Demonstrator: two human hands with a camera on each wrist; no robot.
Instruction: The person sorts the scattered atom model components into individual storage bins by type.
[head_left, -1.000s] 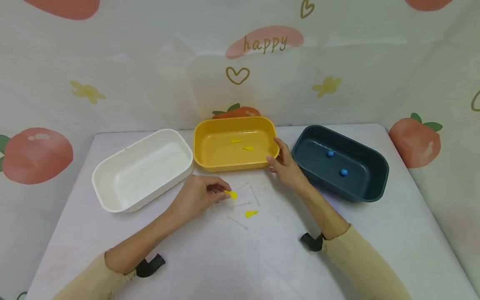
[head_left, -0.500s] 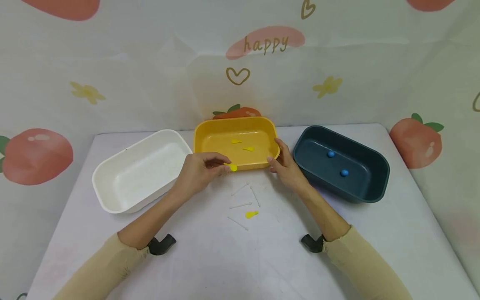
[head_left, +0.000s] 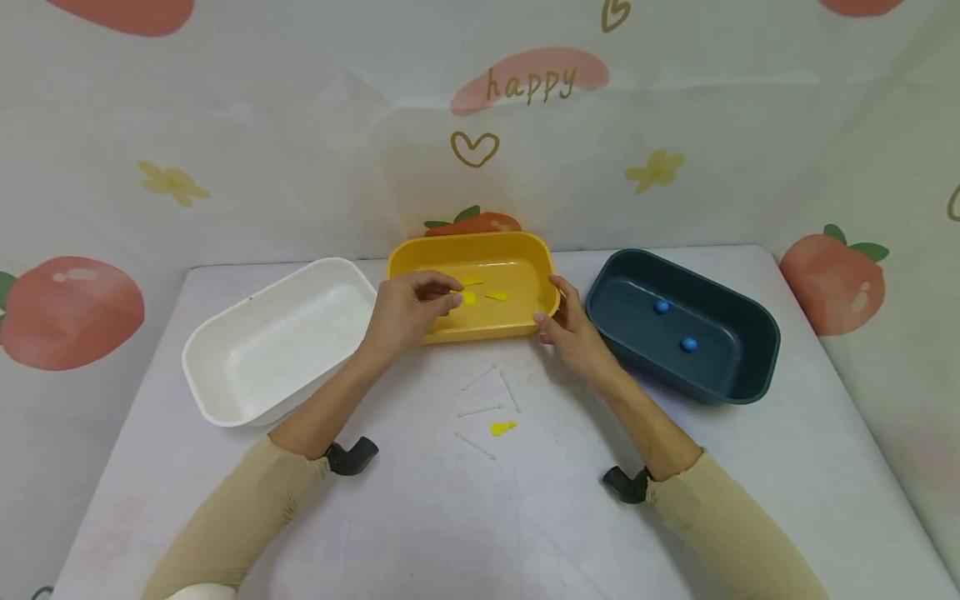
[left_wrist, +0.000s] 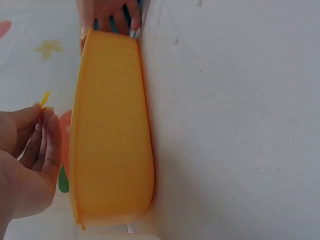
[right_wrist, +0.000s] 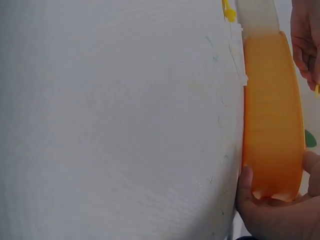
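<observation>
Above the yellow bin (head_left: pixel 487 332), a yellow piece (head_left: pixel 468 297) hangs pinched by the left hand (head_left: pixel 408 310)!
Thumb and fingertips meet on it, rounded end toward the right hand (head_left: pixel 573 337), which curls round the bin's right end; the bin's long axis runs crosswise, bare floor showing beside two other flat pieces (head_left: pixel 496 296).

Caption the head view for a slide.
The left hand pinches a yellow piece over the yellow tray, which the right hand grips, between a white tray and a dark blue tray.
</observation>
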